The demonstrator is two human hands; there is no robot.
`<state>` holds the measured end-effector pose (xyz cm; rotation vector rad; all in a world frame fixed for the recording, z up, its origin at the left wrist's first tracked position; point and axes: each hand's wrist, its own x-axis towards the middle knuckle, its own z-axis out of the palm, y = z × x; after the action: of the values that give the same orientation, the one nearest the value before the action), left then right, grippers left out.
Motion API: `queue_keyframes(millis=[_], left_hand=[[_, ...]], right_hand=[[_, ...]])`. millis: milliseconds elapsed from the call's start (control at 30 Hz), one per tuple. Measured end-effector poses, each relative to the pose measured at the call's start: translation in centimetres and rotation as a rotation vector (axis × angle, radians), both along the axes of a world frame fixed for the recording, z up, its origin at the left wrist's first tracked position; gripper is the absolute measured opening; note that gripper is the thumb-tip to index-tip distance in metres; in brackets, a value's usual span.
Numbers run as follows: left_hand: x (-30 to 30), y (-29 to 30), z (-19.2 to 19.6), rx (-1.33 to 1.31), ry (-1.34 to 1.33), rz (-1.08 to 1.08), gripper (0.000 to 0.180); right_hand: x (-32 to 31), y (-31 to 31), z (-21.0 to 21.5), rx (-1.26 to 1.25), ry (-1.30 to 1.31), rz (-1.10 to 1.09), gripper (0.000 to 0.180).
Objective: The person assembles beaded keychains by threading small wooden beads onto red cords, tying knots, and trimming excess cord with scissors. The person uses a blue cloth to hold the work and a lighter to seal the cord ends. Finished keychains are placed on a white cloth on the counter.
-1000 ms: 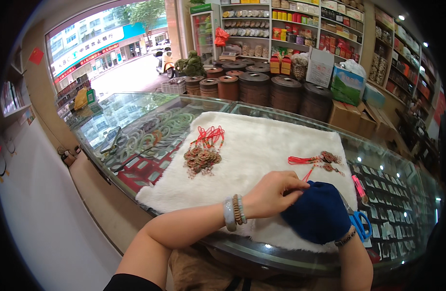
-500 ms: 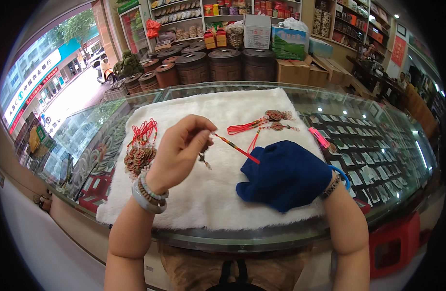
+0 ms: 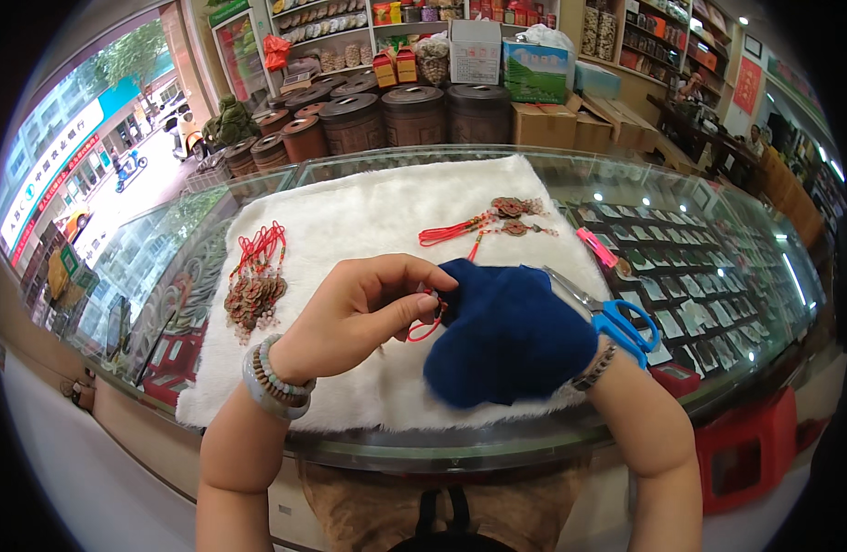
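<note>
At the middle of the white furry mat [image 3: 350,207], my left hand [image 3: 368,308] pinches a charm with a red cord [image 3: 425,329]; a loop hangs below its fingertips. My right hand is hidden under a dark blue cloth [image 3: 511,340], which meets the left fingertips and covers part of the charm. Blue-handled scissors [image 3: 630,331] lie just past the right wrist. To the left is a heap of coin charms [image 3: 255,302] with red cords and pale beads. A few similar charms [image 3: 511,210] rest at the far right of the mat.
The mat lies on a glass display counter [image 3: 423,451] with rows of small packets inside. A pink object [image 3: 596,247] sits by the mat's right edge. Brown lidded tubs [image 3: 414,118] and cardboard boxes [image 3: 543,124] stand behind. A red stool [image 3: 745,451] is at the lower right.
My left hand has moved right and down to meet the blue cloth. The cloth has shifted left, uncovering the scissors. The cord stretched between the hands is now mostly hidden.
</note>
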<state>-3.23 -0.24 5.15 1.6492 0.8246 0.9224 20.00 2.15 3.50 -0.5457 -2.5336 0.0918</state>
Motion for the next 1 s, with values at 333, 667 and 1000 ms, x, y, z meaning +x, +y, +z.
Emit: queue_keyframes(millis=[333,667,1000], left_hand=[[-1.0,1.1,0.2,0.069,0.028,0.158,0.022],[-1.8,1.4,0.4,-0.004,0.098,0.094,0.029],[-2.3,1.8,0.5,-0.009,0.100,0.082,0.027]], right_hand=[[1.4,0.7,0.7,0.050,-0.226,0.054,0.023],[1.9,2.1,-0.1,0.018,0.045,0.273,0.016],[1.7,1.5,0.6,-0.017,0.064,0.266,0.016]])
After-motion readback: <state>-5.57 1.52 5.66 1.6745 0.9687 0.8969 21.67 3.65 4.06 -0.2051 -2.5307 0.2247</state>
